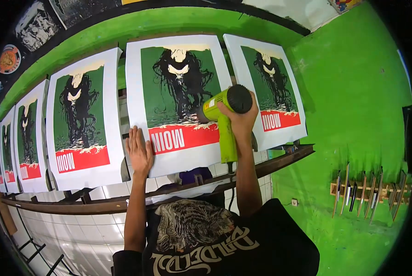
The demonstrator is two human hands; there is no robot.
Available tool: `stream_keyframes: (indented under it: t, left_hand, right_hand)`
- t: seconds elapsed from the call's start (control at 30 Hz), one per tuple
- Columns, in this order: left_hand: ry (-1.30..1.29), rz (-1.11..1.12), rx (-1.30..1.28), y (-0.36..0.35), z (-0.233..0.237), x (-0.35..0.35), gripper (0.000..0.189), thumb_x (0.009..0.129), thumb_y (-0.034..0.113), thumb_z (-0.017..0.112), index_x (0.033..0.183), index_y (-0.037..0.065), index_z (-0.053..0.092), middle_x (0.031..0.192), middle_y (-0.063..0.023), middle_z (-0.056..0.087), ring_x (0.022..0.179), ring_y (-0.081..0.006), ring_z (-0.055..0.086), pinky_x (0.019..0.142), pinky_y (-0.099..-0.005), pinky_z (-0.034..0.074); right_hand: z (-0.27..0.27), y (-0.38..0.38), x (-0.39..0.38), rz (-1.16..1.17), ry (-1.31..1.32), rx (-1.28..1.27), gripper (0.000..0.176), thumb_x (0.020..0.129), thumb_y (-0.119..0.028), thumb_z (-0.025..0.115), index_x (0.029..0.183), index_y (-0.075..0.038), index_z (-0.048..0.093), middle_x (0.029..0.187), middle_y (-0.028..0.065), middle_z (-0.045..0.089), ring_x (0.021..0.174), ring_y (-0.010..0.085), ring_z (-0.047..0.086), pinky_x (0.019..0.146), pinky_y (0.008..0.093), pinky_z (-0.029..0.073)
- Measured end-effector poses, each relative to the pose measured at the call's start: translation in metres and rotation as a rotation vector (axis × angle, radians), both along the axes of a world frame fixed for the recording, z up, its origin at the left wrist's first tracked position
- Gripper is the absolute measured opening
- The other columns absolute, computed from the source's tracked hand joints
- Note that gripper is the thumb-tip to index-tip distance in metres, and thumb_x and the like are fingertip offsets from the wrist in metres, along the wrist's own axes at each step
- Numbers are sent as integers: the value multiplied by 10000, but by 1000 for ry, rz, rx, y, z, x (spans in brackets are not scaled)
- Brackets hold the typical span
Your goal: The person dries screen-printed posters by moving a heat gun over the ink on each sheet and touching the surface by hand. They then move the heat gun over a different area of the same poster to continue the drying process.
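In my right hand is a green heat gun with a black rear cap. Its nozzle points left, close to the lower part of the printed picture on a white sheet. My left hand lies flat with fingers stretched out on the lower left edge of that same sheet. The print shows a dark long-haired figure on green above a red band with white letters. A black cord runs down from the gun's handle.
Similar printed sheets stand to the left and one to the right. A brown metal rail runs below them. On the green wall at right hangs a wooden rack of tools.
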State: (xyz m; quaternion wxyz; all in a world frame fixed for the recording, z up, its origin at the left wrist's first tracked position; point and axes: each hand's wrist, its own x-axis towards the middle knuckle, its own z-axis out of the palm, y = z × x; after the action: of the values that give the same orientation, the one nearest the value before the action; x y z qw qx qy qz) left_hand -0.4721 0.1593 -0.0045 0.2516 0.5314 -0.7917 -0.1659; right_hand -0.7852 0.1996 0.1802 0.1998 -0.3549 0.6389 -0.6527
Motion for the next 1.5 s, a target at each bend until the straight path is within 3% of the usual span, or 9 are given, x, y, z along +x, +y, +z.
stream_keyframes:
  t: [0.13,0.43,0.67,0.73,0.87,1.03,1.17,1.23,1.5]
  left_hand:
    - [-4,0,-13,0,2,0,556,1053,266,477,1536,0,409,1638,-181,378,1551,-342,290,1256,-538,172]
    - [12,-2,-6,0,5,-1,559,1040,247,501,1528,-9,411,1630,-193,385,1551,-358,285,1251,-554,179]
    - [-4,-2,23,0,6,-1,567,1038,243,496,1535,-13,402,1643,-186,366,1558,-353,272,1256,-550,169]
    - [-1,-1,33,0,6,-1,572,1040,248,493,1540,-11,397,1646,-183,361,1560,-350,269,1258,-547,166]
    - [-16,2,39,0,6,-1,580,1045,260,482,1551,-7,387,1653,-177,353,1564,-342,261,1259,-541,162]
    - [-4,8,55,-1,7,-2,582,1046,271,479,1551,-3,387,1655,-173,350,1566,-341,256,1260,-542,162]
    - [0,7,60,0,7,-1,583,1046,280,480,1557,16,382,1658,-165,345,1568,-339,250,1264,-544,157]
    - [0,11,66,0,5,-1,582,1046,280,481,1558,22,381,1659,-163,344,1568,-338,249,1265,-545,157]
    - [-9,10,54,-1,4,-2,577,1046,276,488,1558,31,385,1660,-153,346,1570,-328,248,1266,-543,160]
  right_hand:
    - [-7,-1,2,-92,210,-38,577,673,-14,940,1146,-2,610,1056,87,709,947,175,700,890,333,577]
    - [-13,2,3,-11,13,-62,641,675,-32,939,1209,2,585,1095,97,689,992,187,689,916,336,570]
    - [-14,2,5,-58,208,-14,645,683,-48,940,1217,6,581,1103,105,688,995,192,694,914,338,575]
    - [-12,5,3,-16,-8,-39,641,685,-48,942,1214,7,583,1109,108,687,1000,192,690,919,344,574]
    - [-13,5,6,-57,174,-17,641,684,-41,944,1213,9,585,1101,103,685,990,189,687,921,345,572]
    - [-8,7,8,-39,113,44,611,713,48,889,1223,25,555,1283,176,684,1067,222,696,982,364,572]
    - [-11,7,5,-22,119,4,608,711,51,889,1223,23,562,1278,170,686,1066,220,695,975,361,574]
    - [-6,8,7,-26,-68,-29,626,675,-22,945,1184,25,583,1072,102,681,978,196,684,915,358,580]
    - [-13,9,4,-75,1,-1,625,683,10,927,1196,24,572,1106,120,681,982,201,696,872,341,598]
